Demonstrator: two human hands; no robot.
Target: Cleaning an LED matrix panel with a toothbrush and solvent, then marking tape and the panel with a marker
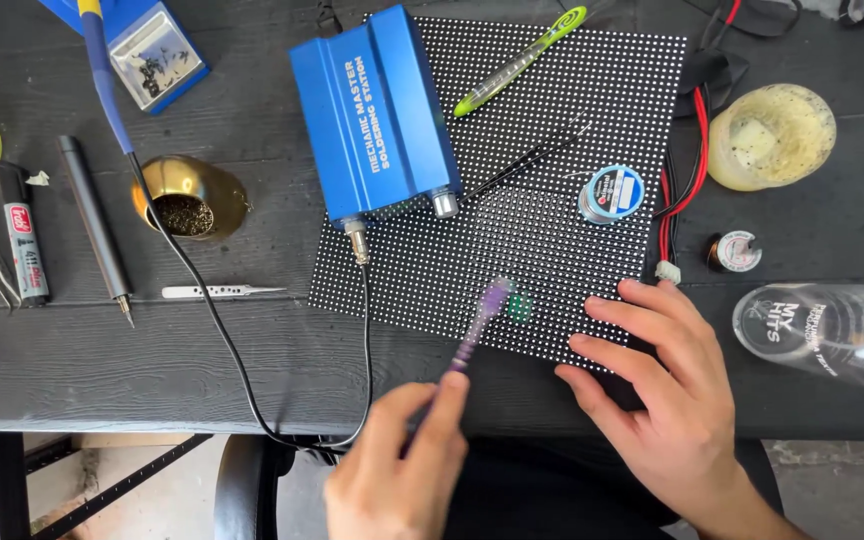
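A black dotted LED panel (552, 130) lies flat on the dark wooden table (102, 350). My left hand (402, 470) grips a purple toothbrush (477, 325), whose blurred bristle head touches the panel beside a small green chip (521, 306). My right hand (667, 385) rests flat with spread fingers on the panel's near right corner. A blue soldering station box (372, 110) sits on the panel's left part, its black cable (222, 320) looping off the table edge.
On the panel lie a green pen (517, 60), black tweezers (532, 160) and a solder wick spool (612, 192). Left: brass tip cleaner (187, 200), silver tweezers (217, 292), marker (24, 235), grey tool (97, 225). Right: yellowish sponge bowl (772, 135), small spool (737, 250), clear bottle (832, 330), red-black wires (697, 150).
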